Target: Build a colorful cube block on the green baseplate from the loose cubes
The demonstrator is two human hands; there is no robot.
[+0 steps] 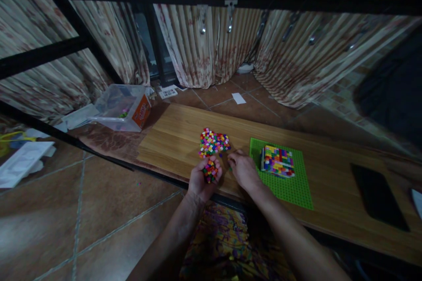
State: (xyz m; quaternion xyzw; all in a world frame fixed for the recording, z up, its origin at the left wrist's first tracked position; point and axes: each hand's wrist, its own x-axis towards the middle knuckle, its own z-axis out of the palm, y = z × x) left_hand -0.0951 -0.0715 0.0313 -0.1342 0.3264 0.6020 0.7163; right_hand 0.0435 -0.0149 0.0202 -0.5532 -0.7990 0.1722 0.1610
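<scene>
Baseplate: our landmark, the bright green, studded, square plastic baseplate (301, 193), lies flat on the long, light-brown wooden bench (178, 131).
Brick block: a low, multicoloured block of stacked plastic bricks (278, 161) sits on the baseplate, towards its far side.
Brick pile: a loose, many-coloured heap of tiny plastic bricks (213, 142) lies left of the baseplate.
Left hand: our left hand (198, 181), palm up and half curled left of the baseplate, cradles a mixed handful of small bricks (211, 171).
Right hand: our right hand (242, 167) is just left of the baseplate, fingertips drawn together; we cannot tell whether they pinch a brick.
Spill risk: should our left palm tilt or slacken, bricks could drop over the near edge, left of the baseplate.
Knock risk: our right forearm crosses the baseplate's near left side in view, so a careless sweep might shove it and jolt the block.
Bench end: a black, flat rectangular object (379, 195) lies right of the baseplate.
Room: beyond the baseplate we see brown floor tiles (257, 105) and striped, flower-printed fabric curtains (204, 52); the light is dim.
</scene>
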